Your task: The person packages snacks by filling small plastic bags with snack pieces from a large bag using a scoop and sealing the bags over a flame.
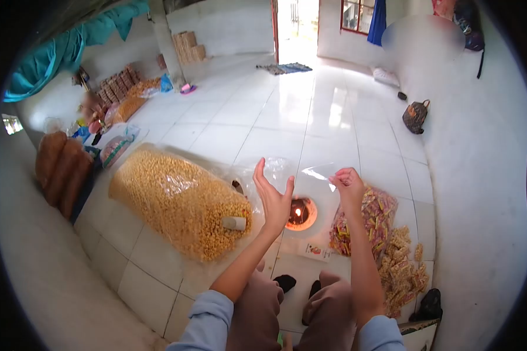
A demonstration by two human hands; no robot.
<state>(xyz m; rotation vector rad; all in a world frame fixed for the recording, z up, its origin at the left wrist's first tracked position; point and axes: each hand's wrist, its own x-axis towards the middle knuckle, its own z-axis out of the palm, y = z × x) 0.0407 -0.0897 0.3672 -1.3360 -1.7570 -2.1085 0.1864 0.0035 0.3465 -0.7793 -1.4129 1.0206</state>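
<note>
My left hand (273,198) is raised with thumb and fingers apart and nothing in it. My right hand (349,186) pinches a small clear plastic bag (317,174) by its edge. Between and below the hands, a small flame (298,212) burns in a round holder (312,217) on the floor. To the left lies a large clear sack of yellow snack pieces (170,193), a white cup (234,223) resting in its opening. Under my right forearm lies a bag of small red and yellow packets (376,216). Beside it is a pile of filled snack bags (401,278).
A printed card (315,251) lies near my feet. Long brown sacks (61,169) lean at the left wall. Farther back are stacked packs (120,86), another snack sack (129,109) and a person, blurred. A backpack (416,117) stands by the right wall, a mat (284,69) at the doorway.
</note>
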